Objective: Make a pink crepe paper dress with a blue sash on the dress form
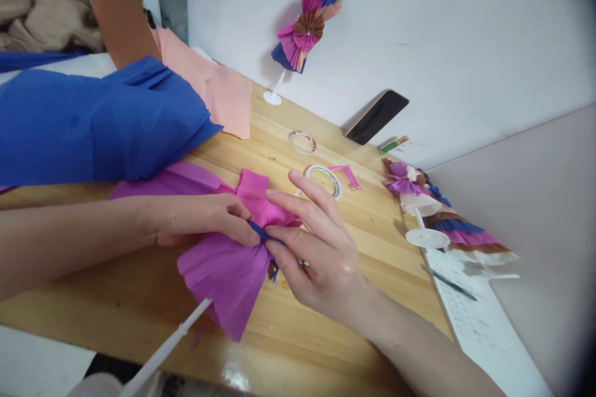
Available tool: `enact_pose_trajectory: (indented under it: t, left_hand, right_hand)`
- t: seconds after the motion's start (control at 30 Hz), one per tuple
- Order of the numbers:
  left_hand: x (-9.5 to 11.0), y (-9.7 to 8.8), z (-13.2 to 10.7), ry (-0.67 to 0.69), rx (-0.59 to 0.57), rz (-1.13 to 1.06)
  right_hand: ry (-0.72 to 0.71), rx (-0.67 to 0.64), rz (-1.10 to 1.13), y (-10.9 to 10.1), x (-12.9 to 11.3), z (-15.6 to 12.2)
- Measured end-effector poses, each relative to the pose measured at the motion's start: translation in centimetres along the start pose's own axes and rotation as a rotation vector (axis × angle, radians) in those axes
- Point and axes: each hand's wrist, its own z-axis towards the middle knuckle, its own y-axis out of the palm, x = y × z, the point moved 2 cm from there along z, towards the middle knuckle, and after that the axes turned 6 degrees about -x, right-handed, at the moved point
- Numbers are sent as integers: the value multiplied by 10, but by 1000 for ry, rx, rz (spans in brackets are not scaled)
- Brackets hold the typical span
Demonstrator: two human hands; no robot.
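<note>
A pleated magenta crepe-paper fan [230, 276] lies at the middle of the wooden table [326, 335], gathered at its waist by a thin blue strip [261, 232]. A white stick [174, 341] runs out from under it toward the near edge. My left hand [200, 220] presses down on the gathered waist from the left, fingers closed on the paper. My right hand [314, 248] pinches the blue strip at the same spot from the right, its other fingers stretched over the paper.
Large blue [93, 124], peach [218, 90] and orange crepe sheets lie at the back left. Two tape rolls [325, 178], a phone [376, 116] against the wall, a paper-doll on a stand [305, 25], another doll lying at right [433, 217] and a printed sheet [475, 316] surround the work.
</note>
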Motion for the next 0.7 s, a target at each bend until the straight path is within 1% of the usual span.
enact_pose_trajectory:
  t: [0.07,0.13,0.27,0.4,0.47,0.53,0.63,0.7]
  left_hand:
    - [-1,0,1,5,-60,38]
    - [-2,1,1,9,-77,47]
    - [-1,2,1,16,-68,52]
    - [2,4,1,53,-77,42]
    - [3,5,1,65,-77,41]
    - [4,5,1,69,-75,57]
    - [4,4,2,66,-40,104]
    - [3,2,2,66,-29,126]
  right_hand:
    - [16,14,37,0,-1,1]
    - [38,14,72,-2,-1,2]
    - [56,-9,106,-8,-1,3]
    - [-30,-100,91,-12,1,4]
    - [-50,-132,73,-12,2,4]
    - [-36,-121,73,-11,3,6]
    - [-5,-87,95,-8,5,8]
    - [3,-93,109,-5,7,10]
